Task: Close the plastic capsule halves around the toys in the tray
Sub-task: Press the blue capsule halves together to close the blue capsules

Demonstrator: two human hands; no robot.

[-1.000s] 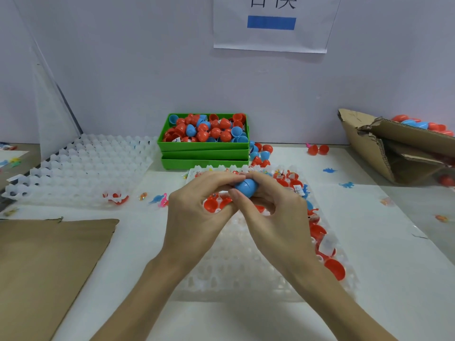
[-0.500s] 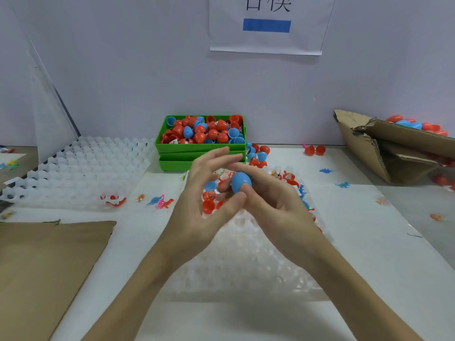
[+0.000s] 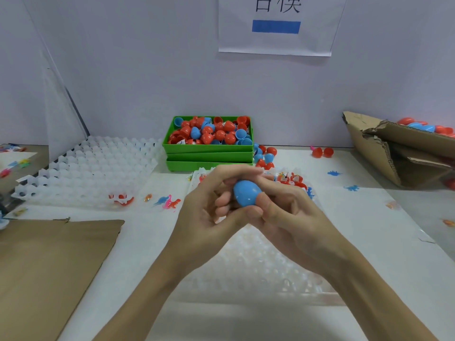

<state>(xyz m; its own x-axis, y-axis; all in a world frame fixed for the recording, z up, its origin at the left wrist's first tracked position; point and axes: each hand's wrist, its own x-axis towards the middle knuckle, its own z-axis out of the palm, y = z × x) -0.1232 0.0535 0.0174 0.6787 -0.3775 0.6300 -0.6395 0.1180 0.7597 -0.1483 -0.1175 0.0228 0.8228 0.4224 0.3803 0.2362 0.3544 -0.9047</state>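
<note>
We hold the blue capsule (image 3: 246,193) raised over the tray (image 3: 258,271), gripped between our left hand (image 3: 209,215) and right hand (image 3: 290,217), long axis tilted upright.

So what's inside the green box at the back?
The green box holds a heap of loose red and blue capsule halves, some open side up. Whatever lies under the top layer is covered.
</note>
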